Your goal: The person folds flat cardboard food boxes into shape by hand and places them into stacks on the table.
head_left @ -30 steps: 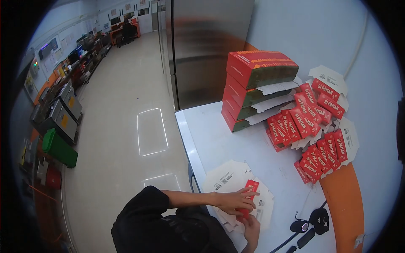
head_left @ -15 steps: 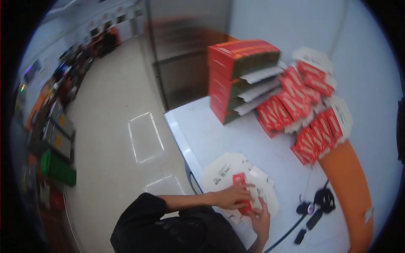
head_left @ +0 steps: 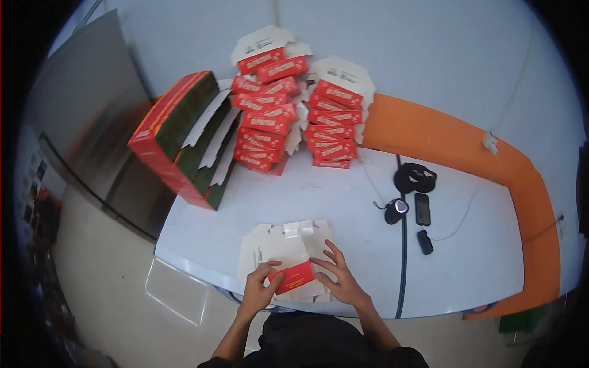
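A partly folded cardboard box (head_left: 254, 245) lies on the table in front of me, white inside, with a red panel (head_left: 296, 279) raised toward me. My left hand (head_left: 259, 289) is closed on the left end of this panel, its thumb pressed on the red face and its fingers behind. At the other end, my right hand (head_left: 342, 279) has its fingers spread, with fingertips and thumb against the panel's right edge. A white flap (head_left: 299, 229) stands at the box's far side. The hands hide parts of the nearer folds.
Red cartons (head_left: 175, 138) are stacked at the left, white sheets jutting out. Two piles of flattened red-and-white boxes (head_left: 265, 119), (head_left: 334, 116) lean by the wall. A phone (head_left: 423, 209), a black strap (head_left: 415, 178) and a dark cable (head_left: 402, 264) lie to the right.
My view has swung to face the table squarely. The red panel, flat under both hands before, is now lifted, with my hands apart at its two ends.
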Action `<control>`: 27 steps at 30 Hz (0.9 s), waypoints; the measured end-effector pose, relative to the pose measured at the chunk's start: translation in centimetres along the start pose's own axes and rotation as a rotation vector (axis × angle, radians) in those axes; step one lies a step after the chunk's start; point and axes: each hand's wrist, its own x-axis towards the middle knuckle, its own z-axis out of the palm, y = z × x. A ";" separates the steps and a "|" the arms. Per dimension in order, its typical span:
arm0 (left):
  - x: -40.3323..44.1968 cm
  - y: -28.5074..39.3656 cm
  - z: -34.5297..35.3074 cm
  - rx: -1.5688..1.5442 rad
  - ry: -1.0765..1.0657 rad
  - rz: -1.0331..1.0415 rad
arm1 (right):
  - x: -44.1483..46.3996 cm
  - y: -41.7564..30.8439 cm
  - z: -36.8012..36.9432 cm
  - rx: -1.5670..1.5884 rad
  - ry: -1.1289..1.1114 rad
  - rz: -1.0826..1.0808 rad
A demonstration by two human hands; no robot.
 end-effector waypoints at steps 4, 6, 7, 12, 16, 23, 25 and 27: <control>1.5 0.5 1.4 -0.009 -0.020 0.008 | -0.5 -0.4 -1.1 0.014 0.102 -0.122; 2.2 1.6 2.3 0.065 -0.114 0.061 | -0.7 0.1 -1.2 -0.004 0.125 -0.107; 2.6 2.1 2.8 0.103 -0.163 0.088 | -0.8 0.3 -1.1 -0.011 0.138 -0.098; 4.3 2.8 4.9 0.135 -0.251 0.138 | 0.1 1.7 -1.7 -0.039 0.357 -0.005; 5.5 1.5 5.7 0.082 -0.212 0.057 | 0.8 3.5 -0.9 0.014 0.678 0.072; 7.2 1.9 6.2 0.071 -0.168 0.076 | 3.7 4.0 -1.8 0.088 0.320 -0.152; 7.7 1.6 6.4 0.056 -0.153 0.111 | 4.1 4.5 -1.7 0.152 0.235 -0.153; 8.3 1.6 6.6 0.100 -0.113 0.171 | 4.2 5.0 -1.3 0.123 0.182 -0.142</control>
